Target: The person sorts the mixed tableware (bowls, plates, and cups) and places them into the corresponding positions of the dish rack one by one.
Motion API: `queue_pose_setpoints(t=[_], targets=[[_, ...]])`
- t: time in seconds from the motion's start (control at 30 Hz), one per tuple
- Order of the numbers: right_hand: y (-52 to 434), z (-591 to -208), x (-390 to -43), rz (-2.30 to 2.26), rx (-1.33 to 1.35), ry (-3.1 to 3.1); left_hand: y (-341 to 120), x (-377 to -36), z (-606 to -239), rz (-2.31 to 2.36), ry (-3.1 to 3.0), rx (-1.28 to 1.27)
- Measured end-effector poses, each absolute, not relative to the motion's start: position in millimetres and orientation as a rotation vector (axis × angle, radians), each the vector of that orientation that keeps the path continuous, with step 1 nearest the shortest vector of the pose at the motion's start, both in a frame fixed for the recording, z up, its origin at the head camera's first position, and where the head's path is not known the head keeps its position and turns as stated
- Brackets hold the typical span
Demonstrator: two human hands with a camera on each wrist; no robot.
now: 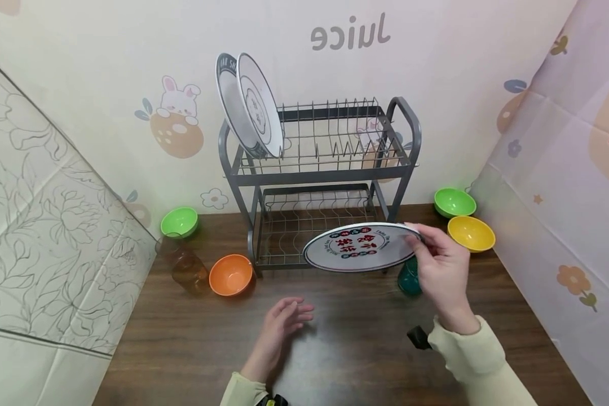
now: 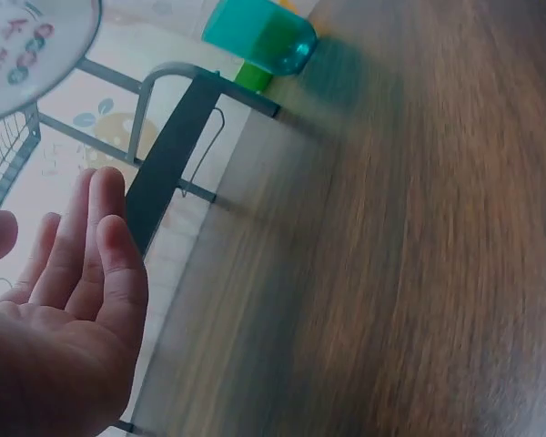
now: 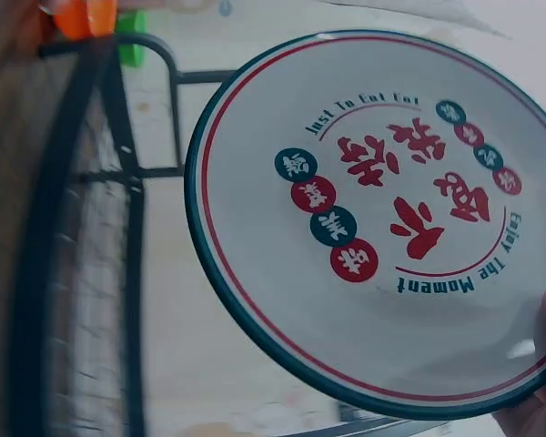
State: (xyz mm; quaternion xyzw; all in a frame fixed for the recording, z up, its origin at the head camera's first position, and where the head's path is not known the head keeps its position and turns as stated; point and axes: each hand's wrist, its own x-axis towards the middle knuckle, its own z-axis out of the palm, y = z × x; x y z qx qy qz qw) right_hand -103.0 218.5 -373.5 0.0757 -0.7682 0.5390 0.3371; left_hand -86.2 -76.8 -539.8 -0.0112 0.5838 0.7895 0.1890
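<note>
Two plates [image 1: 251, 107] stand in the rack [image 1: 325, 163]; right hand [image 1: 444, 270] grips a third plate [image 1: 360, 246], left hand [image 1: 281, 324] open over the desk [image 1: 335, 349], bowls still out

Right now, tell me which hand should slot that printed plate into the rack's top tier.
Right. The right hand already pinches the plate by its rim, just in front of the rack. The left hand hovers open over the table, holding nothing.
</note>
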Motion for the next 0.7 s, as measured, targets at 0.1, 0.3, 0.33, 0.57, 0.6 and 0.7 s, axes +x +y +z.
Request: queue_pose_setpoints(t=[0.1,0.3,0.33,0.57,0.6,0.7], targets=[[218.1,-355.3,-106.2,1.459,0.389,-1.861,-80.4,-88.7,-541.8,2.209,1.658,-0.031],[207.1,-315.4,-108.6,1.533,0.713,-1.571,-98.4,-97.4,-544.2,2.168,1.752,-0.059],[205.1,-309.1,-108.8,1.529,0.743,-1.535,-102.7,-98.7,-544.3,2.161,1.775,-0.067],[195.1,-271.6,-114.3,1.485,0.855,-1.355,-138.4,-104.4,-544.7,2.128,1.934,-0.175],[193.6,-266.6,-115.0,1.478,0.863,-1.327,-143.3,-104.3,-544.6,2.121,1.955,-0.197],[189.9,-252.0,-118.6,1.461,0.877,-1.236,-155.6,-102.9,-544.3,2.108,1.998,-0.257]])
